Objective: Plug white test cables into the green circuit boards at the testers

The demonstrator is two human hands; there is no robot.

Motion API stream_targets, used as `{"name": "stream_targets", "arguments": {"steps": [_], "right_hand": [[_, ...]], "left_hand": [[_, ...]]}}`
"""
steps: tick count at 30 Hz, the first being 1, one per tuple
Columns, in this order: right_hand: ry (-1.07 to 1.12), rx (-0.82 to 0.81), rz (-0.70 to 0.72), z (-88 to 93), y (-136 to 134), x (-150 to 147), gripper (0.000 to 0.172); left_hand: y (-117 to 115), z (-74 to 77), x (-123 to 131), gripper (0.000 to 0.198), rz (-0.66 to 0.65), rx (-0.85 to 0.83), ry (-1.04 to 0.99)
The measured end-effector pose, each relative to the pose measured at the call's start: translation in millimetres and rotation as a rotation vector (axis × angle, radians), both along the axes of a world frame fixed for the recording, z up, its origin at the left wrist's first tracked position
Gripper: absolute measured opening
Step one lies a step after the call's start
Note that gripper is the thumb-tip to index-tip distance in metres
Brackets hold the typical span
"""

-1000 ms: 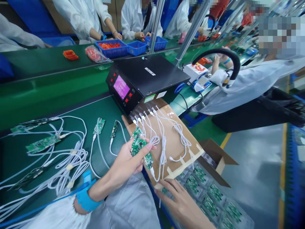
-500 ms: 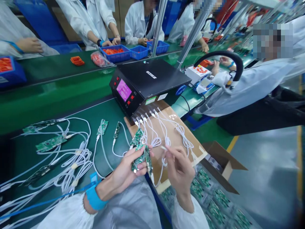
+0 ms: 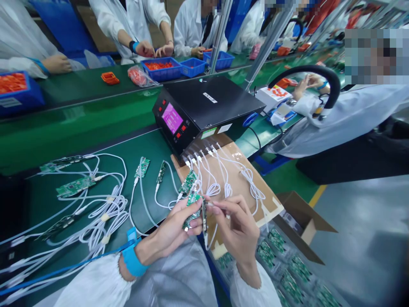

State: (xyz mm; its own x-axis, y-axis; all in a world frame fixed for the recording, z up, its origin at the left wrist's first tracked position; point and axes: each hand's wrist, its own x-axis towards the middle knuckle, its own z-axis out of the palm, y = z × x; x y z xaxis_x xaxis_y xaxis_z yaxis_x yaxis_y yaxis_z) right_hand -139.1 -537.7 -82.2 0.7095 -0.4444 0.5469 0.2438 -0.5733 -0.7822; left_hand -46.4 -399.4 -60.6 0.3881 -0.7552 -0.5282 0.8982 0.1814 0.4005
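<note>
My left hand (image 3: 174, 224), with a blue wrist strap, is closed on a green circuit board (image 3: 192, 205). A second circuit board (image 3: 205, 217) stands edge-on beside it, a white cable plugged into its lower end. My right hand (image 3: 239, 226) pinches a small white cable plug at the upper part of that edge-on board; my fingertips partly hide it, so I cannot tell whether it is inserted. Just beyond my left hand another circuit board (image 3: 188, 182) rests by the cardboard. Further left lie a cabled board (image 3: 142, 168) and a narrow board (image 3: 161, 172).
A black test box (image 3: 211, 102) with a lit pink screen stands ahead, white cables running from its front over cardboard (image 3: 238, 151). Bundled white cables (image 3: 105, 217) lie left. Bagged boards (image 3: 295, 266) and an open carton (image 3: 300, 221) are at lower right. Co-workers sit across the belt.
My right hand has brought the white plug leftward to the edge-on board, which has turned more upright. The whole view has shifted slightly, moving the scene to the right.
</note>
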Motion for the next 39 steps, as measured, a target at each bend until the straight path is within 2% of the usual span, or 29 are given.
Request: {"name": "stream_targets", "arguments": {"steps": [10,16,39], "right_hand": [[0.017,0.050,-0.013,-0.2,7,3,0.021],[0.017,0.076,0.023,0.1,7,5,0.016],[0.029,0.098,0.041,-0.4,8,5,0.018]], "left_hand": [[3,-5.2,0,0.040,-0.053,-0.028,-0.062],[4,-9.1,0,0.045,-0.032,-0.040,-0.041],[5,-11.2,0,0.044,-0.079,-0.105,-0.114]]}}
